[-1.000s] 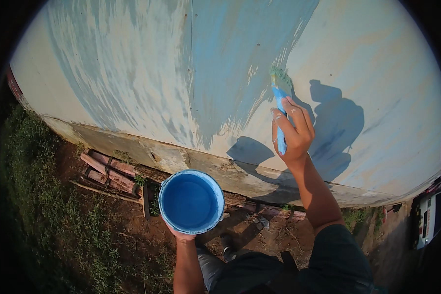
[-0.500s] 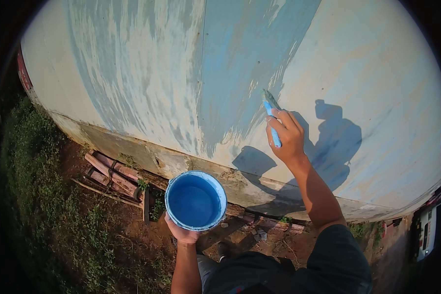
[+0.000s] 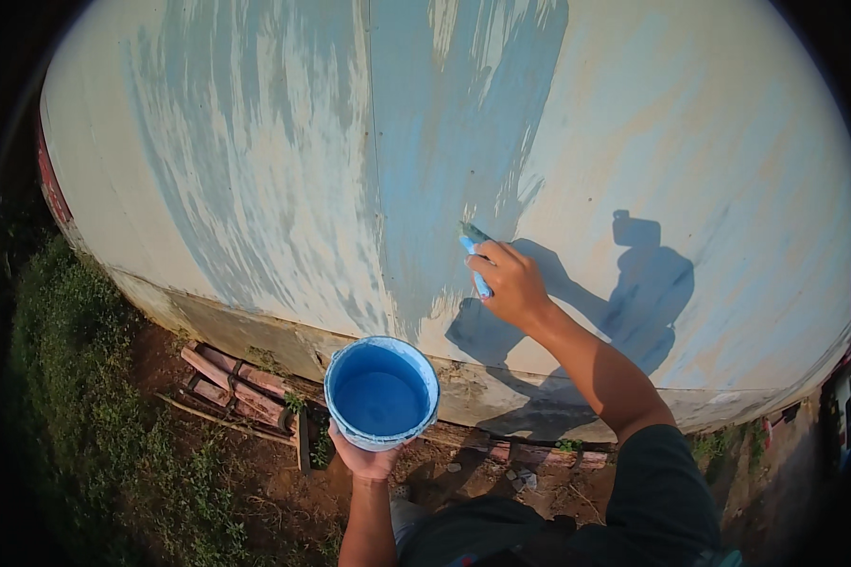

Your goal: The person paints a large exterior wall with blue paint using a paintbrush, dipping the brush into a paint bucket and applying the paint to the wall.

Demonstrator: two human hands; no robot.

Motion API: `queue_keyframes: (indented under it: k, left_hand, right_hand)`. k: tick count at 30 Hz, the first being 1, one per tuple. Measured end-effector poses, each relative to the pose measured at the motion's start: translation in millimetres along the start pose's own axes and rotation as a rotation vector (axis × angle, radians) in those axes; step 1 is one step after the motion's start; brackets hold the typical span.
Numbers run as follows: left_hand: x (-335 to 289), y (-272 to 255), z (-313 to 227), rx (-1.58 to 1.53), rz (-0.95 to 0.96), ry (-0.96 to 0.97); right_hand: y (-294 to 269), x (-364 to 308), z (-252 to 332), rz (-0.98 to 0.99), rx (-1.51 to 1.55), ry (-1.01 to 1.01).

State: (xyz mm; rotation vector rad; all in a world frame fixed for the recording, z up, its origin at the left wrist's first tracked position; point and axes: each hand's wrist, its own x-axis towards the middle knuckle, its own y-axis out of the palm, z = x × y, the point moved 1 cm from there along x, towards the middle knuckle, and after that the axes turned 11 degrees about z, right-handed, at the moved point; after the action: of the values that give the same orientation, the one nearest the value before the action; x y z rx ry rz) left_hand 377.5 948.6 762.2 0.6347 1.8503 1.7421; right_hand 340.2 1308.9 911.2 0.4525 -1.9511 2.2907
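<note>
My right hand [image 3: 514, 283] grips a paintbrush [image 3: 479, 269] by its blue handle. The dark bristles meet the pale wall [image 3: 671, 123] at the lower part of a blue-grey painted band [image 3: 454, 142]. My left hand [image 3: 369, 458] holds a white-rimmed bucket [image 3: 428, 397] from below, its fingers partly hidden underneath. Blue paint [image 3: 381, 402] lies inside the bucket, well beneath the rim. Farther left on the wall is a streaky, thinly painted patch [image 3: 246, 161] with the pale surface showing through. Shadows of my arm and head fall on the wall right of the brush.
Reddish timber pieces [image 3: 241, 383] lie stacked on the soil at the wall's foot. Green weeds [image 3: 76, 378] cover the ground to the left. Below the bucket are bits of rubble [image 3: 523, 480] on bare earth. A white vehicle [image 3: 846, 406] shows partly at the right edge.
My right hand has moved the brush down and left along the painted band. The bucket stays in my left hand, nearly in place. The view has shifted slightly.
</note>
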Motion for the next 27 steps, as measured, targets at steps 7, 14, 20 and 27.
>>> queue_keyframes:
  k: [7,14,20,27]
  left_hand:
    - [27,19,-14,-0.044,0.082,-0.113]
    - [45,15,-46,0.055,0.124,-0.204]
    - [64,43,-58,-0.103,0.170,-0.205]
    - [75,36,-84,-0.026,0.092,-0.139]
  right_hand:
    - [-8,11,8,-0.316,-0.384,-0.156]
    - [33,7,23,0.253,0.155,0.101]
    - [-125,59,12,-0.277,0.082,0.153]
    - [-103,73,11,-0.522,-0.491,0.032]
